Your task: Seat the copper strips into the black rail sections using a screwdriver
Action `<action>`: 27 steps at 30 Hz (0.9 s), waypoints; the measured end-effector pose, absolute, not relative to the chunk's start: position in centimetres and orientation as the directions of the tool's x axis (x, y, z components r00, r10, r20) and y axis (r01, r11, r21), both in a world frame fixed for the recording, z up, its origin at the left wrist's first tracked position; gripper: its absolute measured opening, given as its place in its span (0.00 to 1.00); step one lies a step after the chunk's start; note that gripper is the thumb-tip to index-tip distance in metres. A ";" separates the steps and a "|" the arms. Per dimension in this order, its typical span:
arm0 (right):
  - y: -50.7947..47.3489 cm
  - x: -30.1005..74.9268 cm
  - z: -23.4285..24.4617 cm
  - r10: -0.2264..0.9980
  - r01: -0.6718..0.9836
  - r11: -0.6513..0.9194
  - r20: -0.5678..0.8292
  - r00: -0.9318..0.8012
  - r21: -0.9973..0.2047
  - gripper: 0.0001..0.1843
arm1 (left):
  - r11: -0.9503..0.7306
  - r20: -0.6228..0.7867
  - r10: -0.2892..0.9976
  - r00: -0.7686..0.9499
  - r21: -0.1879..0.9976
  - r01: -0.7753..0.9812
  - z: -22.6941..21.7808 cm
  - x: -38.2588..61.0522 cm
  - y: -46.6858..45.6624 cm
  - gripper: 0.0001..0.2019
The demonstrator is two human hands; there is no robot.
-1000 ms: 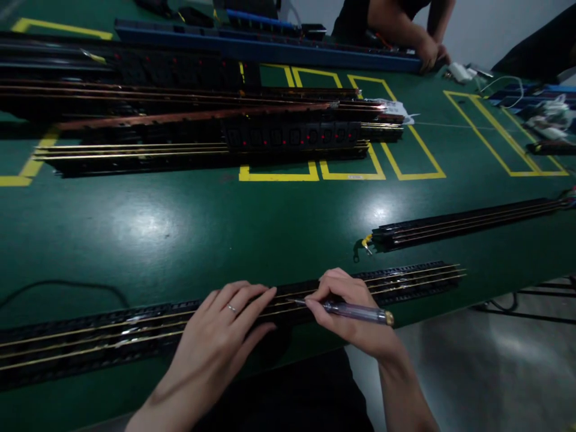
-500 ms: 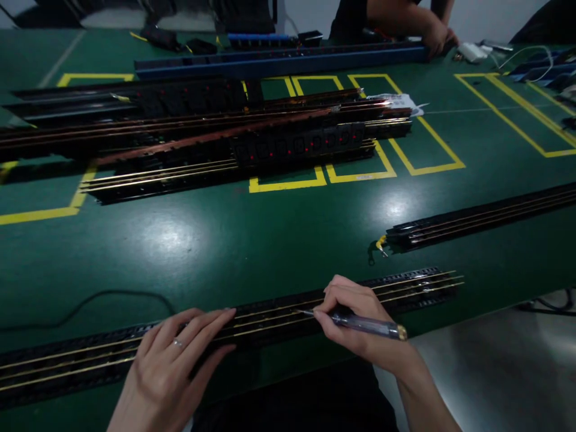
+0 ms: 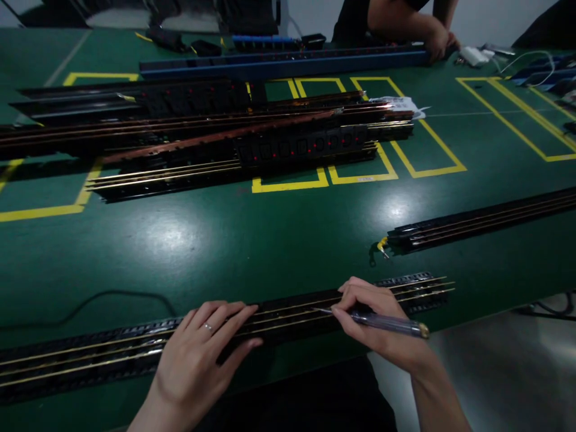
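Observation:
A long black strip (image 3: 90, 360) with thin brass-coloured bars along it lies across the near part of the table. My left hand (image 3: 204, 351) rests over the strip, fingers stretched out and thumb apart along its near side; a ring shows on one finger. Further right, my right hand (image 3: 375, 318) pinches a slim pen-like tool (image 3: 391, 324) with a clear purplish barrel and a gold end. Its thin dark tip points left and meets or hovers just above the brass bars; I cannot tell which. The strip's right end shows beyond my right hand, with bar ends sticking out.
Black strips with copper and brass bars (image 3: 171, 171) are piled mid-table over yellow tape outlines. Another strip (image 3: 486, 219) lies at right, a yellow-sleeved lead (image 3: 382, 245) by its end. Behind, a co-worker's hand (image 3: 436, 45) touches a long blue housing (image 3: 288, 63). A dark cable (image 3: 121, 293) lies at left.
Both my hands have moved to the right along the strip, the pen-like tool going with my right hand. The strip's right end sits slightly further left in view.

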State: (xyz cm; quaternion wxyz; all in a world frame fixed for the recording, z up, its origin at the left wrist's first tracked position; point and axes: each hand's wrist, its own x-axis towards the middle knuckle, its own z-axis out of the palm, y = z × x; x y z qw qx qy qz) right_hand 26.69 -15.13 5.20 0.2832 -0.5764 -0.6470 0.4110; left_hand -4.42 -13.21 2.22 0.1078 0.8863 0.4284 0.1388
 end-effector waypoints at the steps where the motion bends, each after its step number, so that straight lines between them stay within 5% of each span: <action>1: -15.1 26.4 5.1 0.976 0.499 0.002 -0.107 -0.191 -0.867 0.09 | -0.597 0.140 0.798 0.586 0.314 0.738 2.2 -5.5 -13.3 0.21; 6: -14.6 23.4 4.9 0.942 0.423 0.082 -0.068 -0.327 -0.903 0.06 | -0.526 0.039 0.840 0.541 0.300 0.796 2.9 -11.0 -13.3 0.26; 11: -13.8 22.4 5.4 0.935 0.446 0.120 -0.051 -0.351 -0.887 0.08 | -0.569 0.096 0.818 0.568 0.283 0.772 3.8 -8.9 -12.5 0.30; 18: -14.5 25.3 5.8 0.965 0.563 0.022 -0.130 -0.228 -0.826 0.10 | -0.573 0.189 0.816 0.546 0.394 0.719 2.4 -0.6 -12.9 0.18; 23: -14.8 25.4 5.5 0.960 0.517 0.158 0.008 -0.280 -0.841 0.08 | -0.535 0.149 0.839 0.524 0.409 0.739 1.7 -4.9 -13.1 0.17; 27: -14.3 23.8 4.9 0.944 0.496 0.270 0.124 -0.306 -0.825 0.08 | -0.440 0.047 0.893 0.447 0.298 0.847 2.5 -10.4 -13.2 0.22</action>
